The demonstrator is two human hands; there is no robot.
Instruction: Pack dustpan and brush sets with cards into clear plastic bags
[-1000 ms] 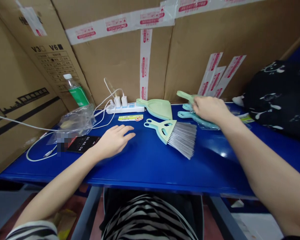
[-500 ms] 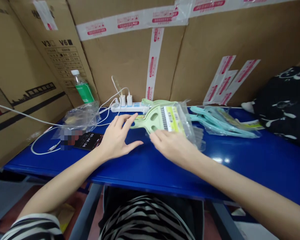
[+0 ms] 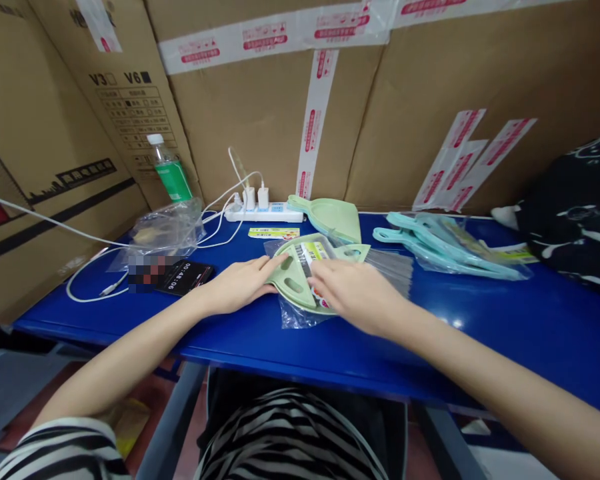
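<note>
A light green hand brush (image 3: pixel 295 281) with slots in its head lies low over the table, partly in a clear plastic bag (image 3: pixel 300 317). My left hand (image 3: pixel 245 283) is closed around its handle end, thumb below. A printed label card (image 3: pixel 313 252) lies across the bristles. My right hand (image 3: pixel 357 293) has curled fingers on this card; their exact hold is partly hidden. Beneath is another light green piece (image 3: pixel 357 252), with grey bristles (image 3: pixel 393 268) reaching right. A light green dustpan (image 3: pixel 333 217) lies behind.
A loose card strip (image 3: pixel 274 233) lies before a white power strip (image 3: pixel 265 213) with cables. Left are a phone (image 3: pixel 185 277), a crumpled bag (image 3: pixel 167 230) and a bottle (image 3: pixel 170 170). Turquoise bagged pieces (image 3: pixel 445 243) and a dark patterned fabric item (image 3: pixel 575 207) are right. Cardboard stands behind.
The brush has come down and nearer to me, uncovering the dustpan and card strip behind. My left hand has moved from open beside it to closed on its handle end.
</note>
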